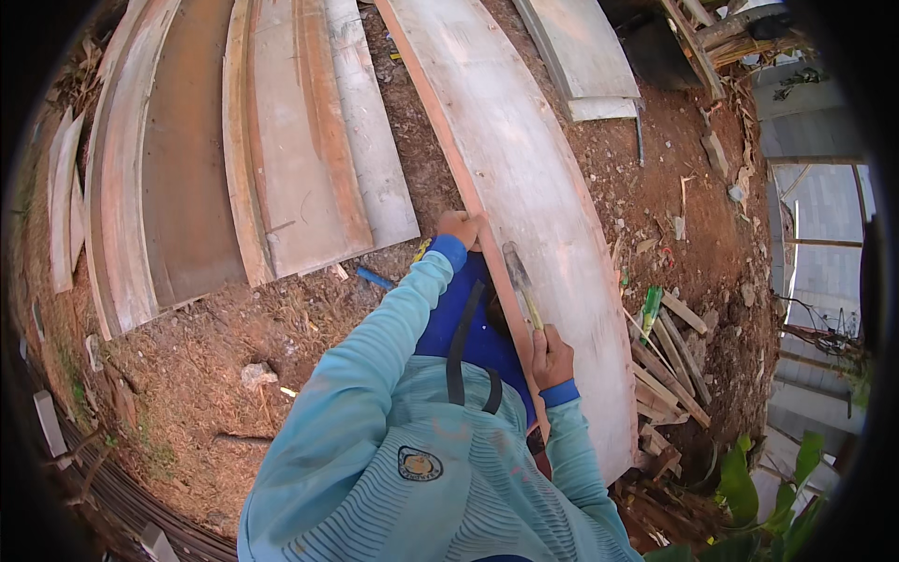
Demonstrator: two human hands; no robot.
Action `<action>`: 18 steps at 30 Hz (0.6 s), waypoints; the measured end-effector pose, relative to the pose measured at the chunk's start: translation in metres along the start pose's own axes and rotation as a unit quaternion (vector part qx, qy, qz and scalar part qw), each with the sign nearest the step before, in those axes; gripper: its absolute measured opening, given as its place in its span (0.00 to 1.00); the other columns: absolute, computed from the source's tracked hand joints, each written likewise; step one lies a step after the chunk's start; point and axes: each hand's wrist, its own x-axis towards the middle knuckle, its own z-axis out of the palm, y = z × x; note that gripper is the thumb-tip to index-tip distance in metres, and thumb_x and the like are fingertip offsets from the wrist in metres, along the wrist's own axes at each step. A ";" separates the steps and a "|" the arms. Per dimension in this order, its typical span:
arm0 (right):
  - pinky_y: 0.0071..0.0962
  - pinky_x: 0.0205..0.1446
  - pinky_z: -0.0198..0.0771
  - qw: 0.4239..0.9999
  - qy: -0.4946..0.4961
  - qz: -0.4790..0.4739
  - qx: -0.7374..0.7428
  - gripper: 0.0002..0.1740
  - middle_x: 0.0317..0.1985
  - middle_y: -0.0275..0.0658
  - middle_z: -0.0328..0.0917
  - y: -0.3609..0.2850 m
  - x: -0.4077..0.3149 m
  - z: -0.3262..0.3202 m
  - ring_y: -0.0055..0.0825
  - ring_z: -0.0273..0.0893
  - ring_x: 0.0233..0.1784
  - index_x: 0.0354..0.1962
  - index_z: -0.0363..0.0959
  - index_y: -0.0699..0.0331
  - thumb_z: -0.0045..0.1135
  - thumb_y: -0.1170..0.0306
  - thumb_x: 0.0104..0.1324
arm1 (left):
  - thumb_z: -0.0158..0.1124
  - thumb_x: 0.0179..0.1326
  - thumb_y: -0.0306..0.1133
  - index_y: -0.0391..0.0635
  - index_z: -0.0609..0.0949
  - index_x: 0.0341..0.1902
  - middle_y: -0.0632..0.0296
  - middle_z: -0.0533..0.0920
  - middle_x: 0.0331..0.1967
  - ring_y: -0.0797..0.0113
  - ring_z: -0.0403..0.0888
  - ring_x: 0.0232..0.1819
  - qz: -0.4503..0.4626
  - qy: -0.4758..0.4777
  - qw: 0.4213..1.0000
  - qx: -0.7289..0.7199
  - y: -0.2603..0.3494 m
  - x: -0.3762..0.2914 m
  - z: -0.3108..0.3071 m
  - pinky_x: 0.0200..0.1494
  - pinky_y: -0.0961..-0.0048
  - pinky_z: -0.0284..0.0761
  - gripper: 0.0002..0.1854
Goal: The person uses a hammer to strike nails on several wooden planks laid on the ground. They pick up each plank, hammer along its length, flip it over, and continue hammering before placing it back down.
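A long wooden panel with a batten along its near edge lies before me. My left hand is on the batten at the panel's edge, fingers curled; whether it pinches a nail cannot be seen. Around the handle of a hammer my right hand is closed, its wrist near the batten. The hammer's dark head points away from me, over the panel just right of the batten.
More battened panels lie on the left, and another panel at the upper right. Wood offcuts and a green plastic bottle lie on the soil to the right. A blue piece and a stone are on the left ground.
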 end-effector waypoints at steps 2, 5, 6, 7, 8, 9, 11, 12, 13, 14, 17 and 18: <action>0.37 0.27 0.66 1.000 -0.007 0.014 0.010 0.15 0.21 0.53 0.70 0.008 0.013 0.009 0.46 0.74 0.22 0.38 0.73 0.68 0.47 0.63 0.74 | 0.65 0.64 0.36 0.29 0.83 0.32 0.54 0.84 0.27 0.64 0.85 0.26 -0.009 0.002 1.000 0.020 -0.001 -0.007 0.005 0.26 0.69 0.85 0.16; 0.32 0.25 0.63 0.996 0.001 0.013 0.087 0.16 0.19 0.46 0.69 -0.011 0.015 0.001 0.32 0.68 0.19 0.38 0.73 0.68 0.46 0.62 0.74 | 0.64 0.64 0.34 0.29 0.83 0.33 0.53 0.84 0.28 0.64 0.85 0.26 0.000 0.012 0.999 0.031 0.005 0.000 0.001 0.28 0.69 0.86 0.15; 0.30 0.25 0.62 0.994 -0.001 0.023 0.109 0.16 0.18 0.43 0.68 -0.015 0.009 -0.008 0.28 0.67 0.19 0.37 0.73 0.68 0.46 0.62 0.74 | 0.64 0.64 0.33 0.29 0.83 0.35 0.52 0.85 0.30 0.63 0.86 0.27 0.002 0.009 0.999 0.032 0.002 0.000 0.001 0.30 0.69 0.87 0.15; 0.29 0.25 0.61 0.991 0.000 0.030 0.130 0.17 0.18 0.41 0.68 -0.020 0.005 -0.015 0.25 0.65 0.19 0.37 0.73 0.68 0.46 0.62 0.74 | 0.64 0.64 0.34 0.29 0.83 0.35 0.52 0.85 0.30 0.63 0.86 0.27 -0.004 0.011 1.000 0.021 0.000 0.003 -0.002 0.29 0.69 0.87 0.15; 0.26 0.24 0.60 0.990 0.012 0.012 0.138 0.17 0.17 0.36 0.66 -0.025 0.001 -0.020 0.19 0.63 0.20 0.37 0.73 0.69 0.46 0.62 0.74 | 0.65 0.64 0.34 0.29 0.83 0.36 0.52 0.85 0.30 0.63 0.86 0.27 -0.009 0.012 1.000 0.009 -0.003 0.006 -0.006 0.29 0.69 0.87 0.15; 0.26 0.24 0.60 0.989 0.012 0.021 0.143 0.17 0.17 0.37 0.66 -0.022 -0.003 -0.019 0.19 0.63 0.20 0.37 0.73 0.69 0.46 0.62 0.74 | 0.65 0.64 0.34 0.29 0.83 0.36 0.52 0.85 0.30 0.63 0.86 0.27 -0.015 0.008 1.000 -0.001 -0.004 0.006 -0.005 0.29 0.69 0.87 0.15; 0.26 0.24 0.60 0.987 0.011 0.038 0.153 0.17 0.17 0.37 0.66 -0.008 -0.008 -0.011 0.19 0.63 0.20 0.36 0.73 0.69 0.46 0.62 0.74 | 0.65 0.64 0.35 0.30 0.83 0.36 0.52 0.85 0.30 0.63 0.86 0.28 -0.007 0.001 1.000 0.013 -0.003 0.008 -0.003 0.29 0.69 0.87 0.15; 0.26 0.24 0.60 0.992 0.009 0.039 0.119 0.17 0.17 0.37 0.66 -0.002 -0.003 -0.002 0.19 0.63 0.20 0.35 0.72 0.68 0.46 0.61 0.74 | 0.66 0.64 0.36 0.30 0.83 0.37 0.52 0.85 0.30 0.63 0.86 0.28 -0.005 -0.002 1.000 0.021 -0.005 0.006 -0.002 0.29 0.69 0.87 0.15; 0.26 0.24 0.60 0.996 0.010 0.038 0.084 0.18 0.17 0.37 0.66 0.002 0.013 0.009 0.19 0.62 0.20 0.34 0.72 0.68 0.46 0.61 0.74 | 0.66 0.64 0.36 0.30 0.83 0.37 0.53 0.85 0.29 0.63 0.86 0.28 -0.021 -0.008 1.000 0.013 -0.006 0.001 -0.001 0.29 0.69 0.87 0.16; 0.26 0.24 0.60 0.998 0.012 0.032 0.051 0.18 0.17 0.37 0.66 0.005 0.025 0.015 0.19 0.62 0.20 0.33 0.72 0.68 0.46 0.61 0.75 | 0.66 0.64 0.36 0.31 0.83 0.37 0.53 0.85 0.29 0.63 0.86 0.28 -0.032 -0.011 0.999 0.006 -0.006 -0.002 -0.001 0.29 0.69 0.87 0.16; 0.19 0.21 0.52 0.982 0.021 0.094 0.165 0.23 0.15 0.27 0.61 0.007 0.027 0.017 0.12 0.56 0.17 0.28 0.70 0.64 0.45 0.54 0.76 | 0.66 0.64 0.38 0.32 0.84 0.37 0.53 0.84 0.29 0.63 0.86 0.27 -0.019 -0.013 1.000 0.003 0.004 0.005 0.001 0.29 0.69 0.86 0.16; 0.19 0.21 0.52 0.981 0.036 0.082 0.174 0.24 0.15 0.27 0.61 -0.001 0.020 0.014 0.12 0.56 0.17 0.28 0.70 0.64 0.45 0.54 0.76 | 0.66 0.64 0.38 0.32 0.84 0.37 0.53 0.84 0.28 0.63 0.86 0.27 -0.020 -0.009 1.000 0.007 -0.005 0.002 -0.003 0.29 0.69 0.86 0.16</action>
